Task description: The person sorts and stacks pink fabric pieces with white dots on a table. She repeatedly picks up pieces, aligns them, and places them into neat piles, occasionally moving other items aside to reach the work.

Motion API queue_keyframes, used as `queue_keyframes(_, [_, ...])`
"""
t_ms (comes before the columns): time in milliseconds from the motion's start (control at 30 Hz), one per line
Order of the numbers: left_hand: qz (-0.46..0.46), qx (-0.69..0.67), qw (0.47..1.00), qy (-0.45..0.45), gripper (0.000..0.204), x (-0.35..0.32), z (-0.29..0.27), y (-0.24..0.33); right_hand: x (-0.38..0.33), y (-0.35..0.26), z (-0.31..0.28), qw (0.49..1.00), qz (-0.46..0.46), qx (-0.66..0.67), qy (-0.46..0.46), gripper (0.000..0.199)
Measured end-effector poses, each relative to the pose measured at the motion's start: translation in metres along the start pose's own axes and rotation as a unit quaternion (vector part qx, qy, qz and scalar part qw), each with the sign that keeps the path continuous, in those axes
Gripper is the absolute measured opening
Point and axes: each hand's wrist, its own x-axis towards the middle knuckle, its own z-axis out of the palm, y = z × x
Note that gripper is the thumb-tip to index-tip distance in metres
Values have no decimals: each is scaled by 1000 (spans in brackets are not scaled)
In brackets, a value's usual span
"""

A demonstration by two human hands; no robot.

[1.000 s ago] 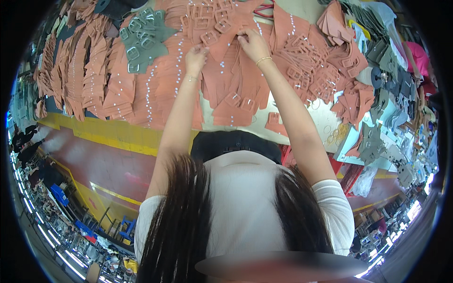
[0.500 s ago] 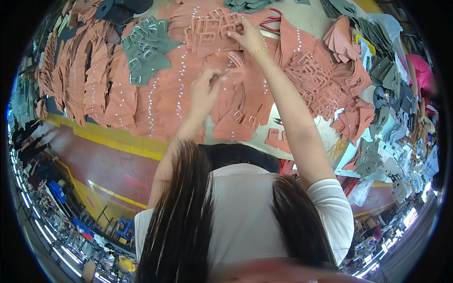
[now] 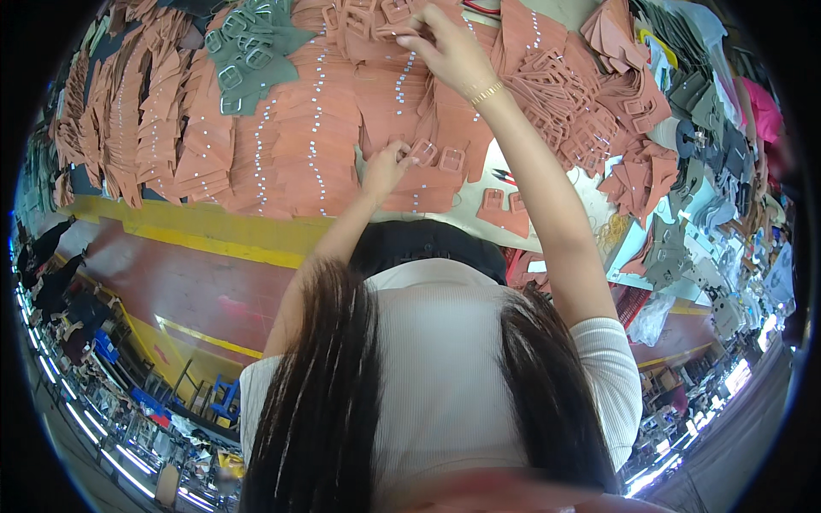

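Working among coral, square-buckled flat pieces point(image 3: 361, 24)

The right hand point(image 3: 451, 56) is partly closed at the far cluster's edge, thumb and fingers close together; whether it grips one is unclear. The left hand point(image 3: 387, 171), fingers curled, is just beside a square coral buckle point(image 3: 423, 152) near the pale counter's point(image 3: 587, 202) front edge; its hold cannot be told. Dark-green pieces with silvery buckles point(image 3: 256, 58) lie leftward.

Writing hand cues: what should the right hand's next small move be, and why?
Probably have the right hand ease one of the upper buckles free: they overlap, and that hand is at their edge, while the left hand is lower, beside the near buckles.
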Motion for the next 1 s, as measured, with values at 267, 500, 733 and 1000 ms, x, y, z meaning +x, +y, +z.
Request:
queue_keyframes(267, [113, -2, 992, 58, 23, 5, 3, -25, -139, 46, 32, 891, 209, 403, 21, 18])
queue_keyframes(500, [-4, -106, 994, 40, 13, -2, -7, -30, -205, 125, 81, 892, 398, 213, 18, 22])
queue_keyframes(733, [-61, -190, 980, -7, 25, 3, -16, -23, -206, 133, 91, 901, 344, 254, 71, 22])
queue_keyframes(1000, [32, -68, 996, 39, 28, 10, -34, 0, -194, 104, 72, 953, 282, -11, 109, 29])
